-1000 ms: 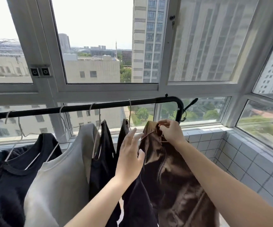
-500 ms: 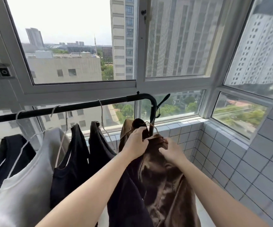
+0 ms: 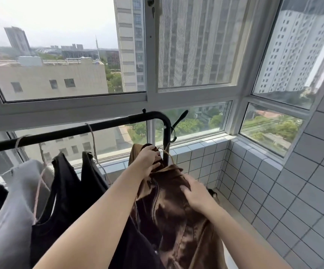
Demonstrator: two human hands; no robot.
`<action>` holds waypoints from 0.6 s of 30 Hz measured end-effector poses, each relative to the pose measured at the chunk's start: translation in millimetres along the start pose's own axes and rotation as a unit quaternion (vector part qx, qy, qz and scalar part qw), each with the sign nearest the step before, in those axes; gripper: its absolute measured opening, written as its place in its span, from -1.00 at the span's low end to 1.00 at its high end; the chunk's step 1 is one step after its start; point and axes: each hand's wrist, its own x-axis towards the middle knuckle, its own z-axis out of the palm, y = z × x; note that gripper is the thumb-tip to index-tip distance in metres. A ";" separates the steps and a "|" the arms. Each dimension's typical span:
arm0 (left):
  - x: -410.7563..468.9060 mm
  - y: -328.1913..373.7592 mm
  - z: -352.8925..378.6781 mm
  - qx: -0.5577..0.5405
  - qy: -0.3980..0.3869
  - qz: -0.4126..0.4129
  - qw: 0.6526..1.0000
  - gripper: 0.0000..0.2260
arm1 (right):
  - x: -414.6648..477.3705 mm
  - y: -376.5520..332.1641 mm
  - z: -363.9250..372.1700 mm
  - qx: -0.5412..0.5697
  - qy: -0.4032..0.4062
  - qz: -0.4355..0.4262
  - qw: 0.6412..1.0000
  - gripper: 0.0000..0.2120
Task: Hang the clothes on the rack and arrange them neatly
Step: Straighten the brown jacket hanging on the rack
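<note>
Nearest the camera, the right hand (image 3: 195, 193) is laid flat, fingers spread, on the shoulder of a brown satin garment (image 3: 176, 220), pressing rather than gripping it. A little farther, the left hand (image 3: 149, 157) is closed around the garment's collar, where a thin wire hanger (image 3: 168, 152) emerges; whether the hanger's hook is caught on anything cannot be told, since it is hidden near the rack's end post. The brown garment is held just below the curved right end of the black rack (image 3: 99, 124). To the left, two black tops (image 3: 67, 183) and a grey top (image 3: 7, 210) are already hung from the bar. The step in hand is judged to be seating the brown garment on its hanger. Next, the hook would need to be lifted over the bar and the shoulders smoothed level.
</note>
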 end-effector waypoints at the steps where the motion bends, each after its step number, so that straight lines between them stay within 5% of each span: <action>1: 3.2 0.6 -1.4 -0.031 -0.001 0.000 1.000 -0.53 | -0.6 -0.3 0.4 0.004 0.008 -0.006 1.000 -0.65; 7: 7.2 6.2 -1.0 -0.159 -0.019 -0.022 0.987 -0.49 | -0.3 -3.1 0.3 0.007 0.035 -0.016 0.999 -0.70; 18: -11.3 28.4 18.2 -0.159 -0.013 0.021 0.987 -0.49 | -9.7 -19.5 -18.2 0.027 0.048 -0.033 0.998 -0.80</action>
